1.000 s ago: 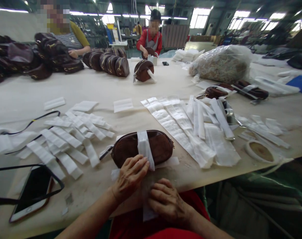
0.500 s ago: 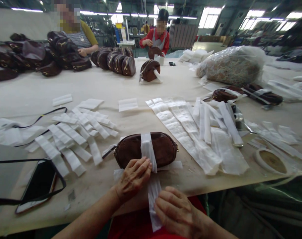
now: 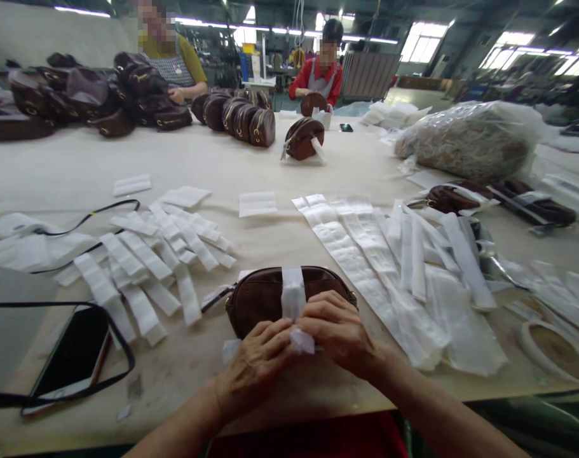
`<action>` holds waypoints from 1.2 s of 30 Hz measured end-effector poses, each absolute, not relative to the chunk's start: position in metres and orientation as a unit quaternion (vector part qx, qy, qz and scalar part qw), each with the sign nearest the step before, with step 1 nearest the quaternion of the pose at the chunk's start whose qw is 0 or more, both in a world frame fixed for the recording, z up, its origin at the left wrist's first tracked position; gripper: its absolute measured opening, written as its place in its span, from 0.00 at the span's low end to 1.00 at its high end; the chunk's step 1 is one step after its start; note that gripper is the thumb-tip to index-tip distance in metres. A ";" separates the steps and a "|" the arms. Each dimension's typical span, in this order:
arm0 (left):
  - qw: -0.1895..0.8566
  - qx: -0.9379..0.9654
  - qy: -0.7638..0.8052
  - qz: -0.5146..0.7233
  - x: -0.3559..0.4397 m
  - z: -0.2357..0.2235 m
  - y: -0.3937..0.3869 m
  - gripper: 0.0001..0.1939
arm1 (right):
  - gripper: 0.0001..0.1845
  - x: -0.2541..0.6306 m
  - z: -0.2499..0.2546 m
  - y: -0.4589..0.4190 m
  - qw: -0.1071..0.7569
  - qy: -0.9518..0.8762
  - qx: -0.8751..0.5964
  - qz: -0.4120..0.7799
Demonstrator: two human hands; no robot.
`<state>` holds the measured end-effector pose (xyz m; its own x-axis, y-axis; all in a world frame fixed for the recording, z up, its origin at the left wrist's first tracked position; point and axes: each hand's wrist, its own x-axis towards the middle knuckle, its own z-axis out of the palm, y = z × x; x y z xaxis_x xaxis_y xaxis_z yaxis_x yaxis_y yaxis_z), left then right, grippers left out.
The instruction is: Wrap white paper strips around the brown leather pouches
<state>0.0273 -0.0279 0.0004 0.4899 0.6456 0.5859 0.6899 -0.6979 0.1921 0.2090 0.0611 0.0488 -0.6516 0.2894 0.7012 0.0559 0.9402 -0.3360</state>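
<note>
A dark brown oval leather bag (image 3: 257, 298) lies on the table in front of me, with a white wrapping strip (image 3: 293, 289) running across its middle. My left hand (image 3: 263, 356) presses at the bag's near edge, its fingertips on the strip. From the other side my right hand (image 3: 334, 324) closes on the strip's folded end, which pokes out between both hands. The fingertips of the two hands almost meet there. A zipper pull (image 3: 218, 296) sticks out at the bag's left end. The bag's underside and lower right part are hidden.
Loose white strips (image 3: 146, 261) are heaped to the left, longer sheets (image 3: 365, 254) to the right. A phone (image 3: 72, 356) and black strap lie at the left edge, a tape roll (image 3: 556, 350) at the right. Brown bags (image 3: 241, 117) and two people (image 3: 318, 79) are across the table.
My right hand has moved up from below the table edge to the bag, bringing the strip's loose end with it. The end is now folded against the bag's near side.
</note>
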 end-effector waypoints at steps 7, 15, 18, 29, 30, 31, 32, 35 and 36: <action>0.030 -0.856 -0.379 -0.351 0.028 0.002 -0.025 0.15 | 0.11 0.192 0.027 0.073 0.372 -0.870 -0.240 0.216; 0.024 -0.849 -0.399 -0.346 0.027 0.009 -0.028 0.14 | 0.11 0.186 0.018 0.072 0.336 -0.850 -0.337 0.227; -0.018 -0.835 -0.417 -0.360 0.031 0.022 -0.026 0.09 | 0.11 0.185 0.016 0.073 0.333 -0.850 -0.341 0.225; 0.115 -0.840 -0.448 -0.284 0.040 0.008 -0.009 0.08 | 0.06 0.186 0.017 0.077 0.357 -0.809 -0.357 0.300; 0.116 -0.839 -0.450 -0.283 0.040 0.007 -0.010 0.08 | 0.05 0.186 0.017 0.077 0.366 -0.800 -0.363 0.306; 0.118 -0.838 -0.453 -0.281 0.041 0.007 -0.010 0.07 | 0.05 0.185 0.017 0.077 0.373 -0.794 -0.368 0.310; 0.120 -0.837 -0.454 -0.280 0.041 0.006 -0.011 0.07 | 0.05 0.184 0.017 0.077 0.376 -0.788 -0.374 0.312; 0.124 -0.836 -0.453 -0.285 0.042 0.007 -0.012 0.08 | 0.05 0.182 0.018 0.076 0.378 -0.782 -0.386 0.312; 0.125 -0.836 -0.451 -0.286 0.042 0.008 -0.012 0.09 | 0.06 0.182 0.018 0.076 0.380 -0.780 -0.391 0.308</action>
<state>0.0421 -0.0122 0.0076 0.4295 0.6829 0.5909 0.8263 -0.5612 0.0480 0.1817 0.0762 0.0179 -0.4058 0.8437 0.3516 0.3752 0.5045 -0.7776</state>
